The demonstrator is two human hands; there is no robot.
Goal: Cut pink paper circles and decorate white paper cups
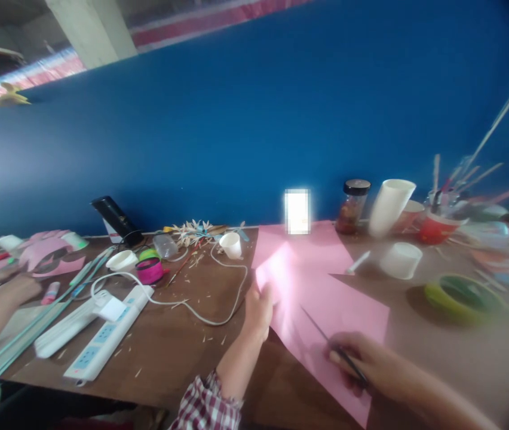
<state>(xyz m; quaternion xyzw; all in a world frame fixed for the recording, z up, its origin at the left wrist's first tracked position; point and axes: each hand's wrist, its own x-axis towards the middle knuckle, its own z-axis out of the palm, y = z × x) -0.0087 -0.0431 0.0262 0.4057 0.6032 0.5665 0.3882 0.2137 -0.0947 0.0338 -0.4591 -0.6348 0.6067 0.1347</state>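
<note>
Pink paper (353,304) slants across the table (209,370), its long axis running away leftward from under the right hand (366,357), which is curled around a dark tool (346,358) pointing the same way. Farther off, the left hand (260,310), forearm angled forward, pinches the paper's far-left edge.

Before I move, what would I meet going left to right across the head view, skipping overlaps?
Small pink-and-white tube → white power strip with pale-blue sockets → small white cup → left hand → black-lidded clear jar → blurred white cup → yellow-green tape roll.
</note>
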